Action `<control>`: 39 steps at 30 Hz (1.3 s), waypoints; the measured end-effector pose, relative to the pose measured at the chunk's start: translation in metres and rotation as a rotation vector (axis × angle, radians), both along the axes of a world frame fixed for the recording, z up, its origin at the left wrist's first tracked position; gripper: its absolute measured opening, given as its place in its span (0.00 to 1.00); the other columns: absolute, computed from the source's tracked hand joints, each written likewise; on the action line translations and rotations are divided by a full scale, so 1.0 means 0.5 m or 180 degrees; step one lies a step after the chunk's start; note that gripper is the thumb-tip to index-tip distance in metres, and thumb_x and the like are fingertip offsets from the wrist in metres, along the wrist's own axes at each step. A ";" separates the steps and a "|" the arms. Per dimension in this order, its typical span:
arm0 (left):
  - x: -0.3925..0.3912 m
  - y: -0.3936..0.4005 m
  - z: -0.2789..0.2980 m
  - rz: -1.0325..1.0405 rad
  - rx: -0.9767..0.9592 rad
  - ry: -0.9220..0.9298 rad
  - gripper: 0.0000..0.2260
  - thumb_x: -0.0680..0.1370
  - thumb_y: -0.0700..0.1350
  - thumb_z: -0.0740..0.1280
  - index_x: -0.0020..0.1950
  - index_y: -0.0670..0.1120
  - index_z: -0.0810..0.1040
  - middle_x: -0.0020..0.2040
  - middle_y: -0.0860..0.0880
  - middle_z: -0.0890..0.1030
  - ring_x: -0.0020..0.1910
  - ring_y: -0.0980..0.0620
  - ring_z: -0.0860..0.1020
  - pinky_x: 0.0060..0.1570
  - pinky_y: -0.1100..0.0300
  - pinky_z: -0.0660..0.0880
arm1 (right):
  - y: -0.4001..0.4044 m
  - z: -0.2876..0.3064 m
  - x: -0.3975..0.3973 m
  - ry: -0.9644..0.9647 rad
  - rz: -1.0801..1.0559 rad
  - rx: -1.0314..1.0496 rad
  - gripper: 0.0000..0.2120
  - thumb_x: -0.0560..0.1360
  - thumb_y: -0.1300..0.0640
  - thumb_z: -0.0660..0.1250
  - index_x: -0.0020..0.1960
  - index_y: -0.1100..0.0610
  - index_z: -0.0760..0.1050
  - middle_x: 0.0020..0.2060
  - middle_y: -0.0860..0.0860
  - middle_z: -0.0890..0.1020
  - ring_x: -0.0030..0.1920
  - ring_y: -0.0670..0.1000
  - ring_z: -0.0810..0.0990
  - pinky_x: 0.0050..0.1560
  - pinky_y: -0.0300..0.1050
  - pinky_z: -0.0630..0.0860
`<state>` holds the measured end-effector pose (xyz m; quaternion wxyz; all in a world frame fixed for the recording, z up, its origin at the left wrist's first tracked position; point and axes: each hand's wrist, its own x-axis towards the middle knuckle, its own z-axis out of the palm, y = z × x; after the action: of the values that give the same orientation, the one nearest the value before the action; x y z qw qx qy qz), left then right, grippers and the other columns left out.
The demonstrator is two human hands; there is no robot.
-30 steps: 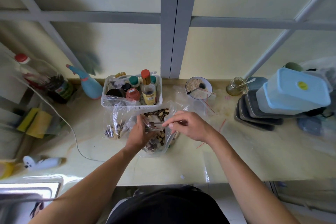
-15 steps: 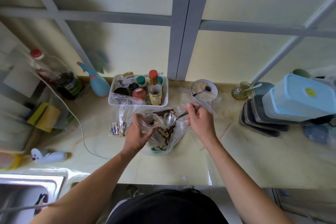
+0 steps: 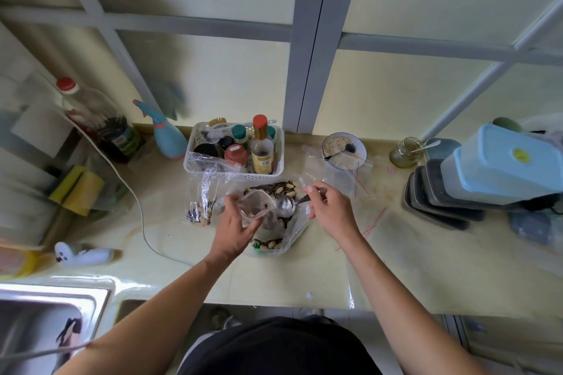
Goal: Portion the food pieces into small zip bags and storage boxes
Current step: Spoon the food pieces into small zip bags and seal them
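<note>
The left hand [image 3: 233,230] pinches a small zip bag [image 3: 255,204] open at its mouth. The right hand [image 3: 332,211] grips a metal spoon [image 3: 286,206], its bowl touching that mouth. Under both fingers lies a big bag of seeds and nuts [image 3: 274,233]; storage boxes [image 3: 475,179] stand well right of them.

Pale yellow countertop [image 3: 396,271], frosted window with grey frame [image 3: 307,39], steel sink [image 3: 45,313] lower left

Left hand [image 3: 236,230] held curled, thumb and fingers pinching a small clear bag's mouth. Right hand [image 3: 330,211] curled on a spoon handle. Both forearms extended forward, converging.
</note>
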<state>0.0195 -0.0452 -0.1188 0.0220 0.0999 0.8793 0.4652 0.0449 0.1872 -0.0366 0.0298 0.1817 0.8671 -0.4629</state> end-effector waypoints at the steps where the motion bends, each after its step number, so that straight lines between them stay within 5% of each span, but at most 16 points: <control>1: 0.003 -0.002 -0.006 0.0050 0.0038 0.0013 0.25 0.76 0.55 0.73 0.61 0.48 0.61 0.52 0.49 0.77 0.49 0.52 0.79 0.53 0.53 0.79 | 0.000 0.000 0.001 -0.0014 0.0005 0.0009 0.12 0.84 0.48 0.61 0.52 0.50 0.81 0.32 0.50 0.83 0.33 0.43 0.83 0.38 0.32 0.73; 3: 0.006 0.001 -0.007 0.0107 0.0076 0.0043 0.24 0.77 0.54 0.73 0.61 0.48 0.61 0.52 0.48 0.77 0.48 0.52 0.79 0.52 0.56 0.78 | 0.003 -0.002 0.002 -0.0074 0.0038 -0.0026 0.12 0.84 0.49 0.61 0.53 0.50 0.81 0.33 0.51 0.83 0.32 0.42 0.83 0.38 0.30 0.73; 8: -0.011 0.015 0.003 -0.0061 -0.0025 -0.0145 0.26 0.77 0.59 0.70 0.62 0.46 0.61 0.53 0.46 0.76 0.49 0.51 0.78 0.50 0.65 0.75 | 0.003 -0.007 -0.012 -0.0346 0.0207 -0.0040 0.11 0.83 0.50 0.60 0.55 0.48 0.82 0.36 0.46 0.84 0.33 0.45 0.85 0.50 0.44 0.79; 10: -0.014 0.018 0.010 -0.0076 -0.0012 -0.0147 0.24 0.78 0.59 0.69 0.60 0.48 0.61 0.50 0.47 0.77 0.47 0.52 0.79 0.50 0.59 0.77 | -0.002 -0.003 -0.027 -0.0359 0.0252 -0.0020 0.11 0.83 0.48 0.61 0.56 0.48 0.82 0.36 0.48 0.85 0.35 0.45 0.85 0.50 0.45 0.80; 15: -0.019 0.005 0.054 0.0227 0.0167 0.0132 0.19 0.79 0.57 0.67 0.59 0.49 0.61 0.47 0.51 0.77 0.46 0.62 0.78 0.47 0.70 0.72 | -0.033 0.014 -0.077 -0.0357 0.0532 0.0223 0.12 0.84 0.49 0.59 0.56 0.47 0.81 0.35 0.48 0.85 0.40 0.47 0.85 0.43 0.41 0.76; 18: -0.028 -0.020 0.079 0.0616 0.0292 0.0254 0.19 0.80 0.58 0.63 0.60 0.47 0.62 0.47 0.51 0.75 0.45 0.61 0.76 0.46 0.66 0.74 | -0.059 0.014 -0.106 -0.0293 0.0604 0.0440 0.14 0.84 0.50 0.57 0.57 0.51 0.81 0.41 0.51 0.85 0.46 0.53 0.84 0.45 0.44 0.77; 23: -0.057 -0.087 0.112 0.1257 0.0599 0.0428 0.13 0.81 0.60 0.58 0.59 0.55 0.60 0.50 0.48 0.75 0.46 0.46 0.79 0.47 0.43 0.80 | -0.116 0.012 -0.130 -0.0031 0.0502 0.0819 0.15 0.85 0.51 0.58 0.54 0.55 0.82 0.42 0.52 0.82 0.44 0.55 0.80 0.43 0.46 0.74; 31: -0.076 -0.209 0.100 0.1732 -0.0004 0.0412 0.12 0.83 0.52 0.60 0.60 0.45 0.63 0.47 0.50 0.75 0.44 0.48 0.77 0.44 0.57 0.70 | -0.202 -0.010 -0.138 0.0208 0.0530 0.1109 0.16 0.84 0.46 0.61 0.55 0.55 0.82 0.45 0.54 0.84 0.43 0.56 0.82 0.41 0.46 0.77; 35: -0.094 -0.271 0.051 0.1360 -0.0465 0.0040 0.14 0.82 0.56 0.61 0.56 0.48 0.61 0.48 0.46 0.76 0.44 0.46 0.77 0.44 0.53 0.74 | -0.227 -0.018 -0.140 0.0211 0.0454 0.1218 0.18 0.83 0.45 0.60 0.56 0.55 0.83 0.46 0.55 0.85 0.44 0.58 0.82 0.43 0.49 0.80; 39: -0.108 -0.310 -0.003 -0.0015 -0.0538 -0.1141 0.21 0.81 0.58 0.64 0.60 0.43 0.62 0.55 0.38 0.79 0.52 0.40 0.79 0.52 0.51 0.74 | -0.240 -0.020 -0.137 0.0164 0.0249 0.1218 0.18 0.83 0.45 0.60 0.57 0.56 0.83 0.45 0.56 0.84 0.44 0.57 0.82 0.41 0.46 0.76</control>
<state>-0.0345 -0.2003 -0.1202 0.1875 0.0154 0.8970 0.4001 -0.0236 0.0673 -0.0465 -0.0095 0.1383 0.9461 -0.2927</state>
